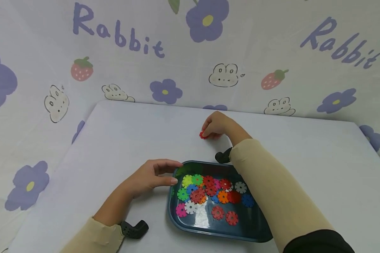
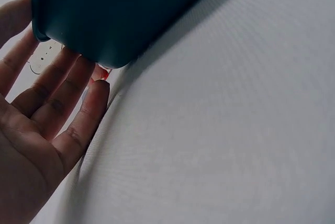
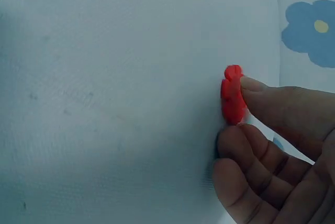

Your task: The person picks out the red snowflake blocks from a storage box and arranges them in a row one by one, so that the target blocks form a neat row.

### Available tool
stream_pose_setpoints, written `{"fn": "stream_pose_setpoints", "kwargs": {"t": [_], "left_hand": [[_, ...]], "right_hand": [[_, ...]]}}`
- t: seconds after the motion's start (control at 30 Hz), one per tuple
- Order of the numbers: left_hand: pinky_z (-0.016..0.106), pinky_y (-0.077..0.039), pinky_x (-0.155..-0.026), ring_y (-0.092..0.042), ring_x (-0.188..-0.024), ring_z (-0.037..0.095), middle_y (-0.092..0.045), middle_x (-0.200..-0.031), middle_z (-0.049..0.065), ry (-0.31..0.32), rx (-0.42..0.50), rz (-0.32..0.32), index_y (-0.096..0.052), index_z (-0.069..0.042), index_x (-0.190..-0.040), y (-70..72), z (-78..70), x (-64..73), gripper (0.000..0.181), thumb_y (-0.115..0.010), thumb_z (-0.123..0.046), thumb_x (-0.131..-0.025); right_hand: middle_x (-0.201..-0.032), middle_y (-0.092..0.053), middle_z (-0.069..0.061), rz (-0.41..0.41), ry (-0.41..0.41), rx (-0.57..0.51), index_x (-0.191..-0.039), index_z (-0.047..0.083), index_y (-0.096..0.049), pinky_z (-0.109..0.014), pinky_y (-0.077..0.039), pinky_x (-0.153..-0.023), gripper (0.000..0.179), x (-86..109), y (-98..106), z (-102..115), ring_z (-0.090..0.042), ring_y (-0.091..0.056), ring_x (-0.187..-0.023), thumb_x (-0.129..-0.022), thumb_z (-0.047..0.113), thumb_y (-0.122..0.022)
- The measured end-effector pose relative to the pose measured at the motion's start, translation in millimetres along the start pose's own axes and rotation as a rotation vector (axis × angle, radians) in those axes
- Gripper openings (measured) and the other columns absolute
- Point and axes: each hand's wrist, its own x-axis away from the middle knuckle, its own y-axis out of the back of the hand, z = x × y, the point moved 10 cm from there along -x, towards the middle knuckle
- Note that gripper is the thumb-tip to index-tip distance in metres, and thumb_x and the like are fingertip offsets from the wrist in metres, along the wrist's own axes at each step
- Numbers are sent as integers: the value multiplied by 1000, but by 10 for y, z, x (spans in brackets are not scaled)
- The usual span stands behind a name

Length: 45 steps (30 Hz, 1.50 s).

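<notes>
At the far part of the table, my right hand point(image 1: 217, 125) pinches a small red notched disc point(image 1: 203, 135) between thumb and fingers. The right wrist view shows the red disc point(image 3: 233, 96) nearly edge-on beside the thumb, close over the white surface. My left hand point(image 1: 155, 177) touches the left corner of a dark teal tray point(image 1: 172, 207), fingertips at its rim. In the left wrist view, its fingers point(image 2: 63, 88) stretch fairly straight along the tray's outer wall point(image 2: 115, 20). Several colourful notched discs point(image 1: 197, 195) lie heaped in the tray; two red ones point(image 1: 225, 215) sit apart near its front.
A white table point(image 1: 130, 130) spreads around the tray. Behind it hangs a cloth point(image 1: 183, 63) printed with rabbits, flowers and strawberries. The right forearm point(image 1: 272, 186) passes over the tray's right side and hides part of it. Dark wrist cameras point(image 1: 135, 229) jut from both sleeves.
</notes>
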Motion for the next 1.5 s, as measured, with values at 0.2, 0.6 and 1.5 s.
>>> {"fn": "stream_pose_setpoints", "kwargs": {"t": [0.2,0.6,1.5], "left_hand": [[36,-54,-95,-57,-125,28,-61,-135,8,11,3,3,-62,-12,-131,-33,22,3,45,-74,-14,-87],[36,-53,-95,-58,-123,25,-62,-133,5,-2,-17,5,-63,-15,-131,25,-17,-24,45,-75,-18,-87],[36,-52,-96,-57,-124,22,-64,-131,0,-4,-14,-4,-65,-20,-128,-12,-26,20,43,-75,-22,-87]], "right_hand": [[-98,-68,-13,-12,54,-16,-109,6,-69,-32,-59,-74,24,193,127,106,-29,-65,-85,-88,18,-73],[-92,-72,-6,127,486,-101,-104,11,-73,-38,-59,-76,19,1082,-9,843,-25,-67,-82,-87,20,-75],[-85,-64,8,400,411,598,-83,28,-70,-27,-54,-66,26,1437,-1407,702,-14,-58,-84,-71,14,-89]]}}
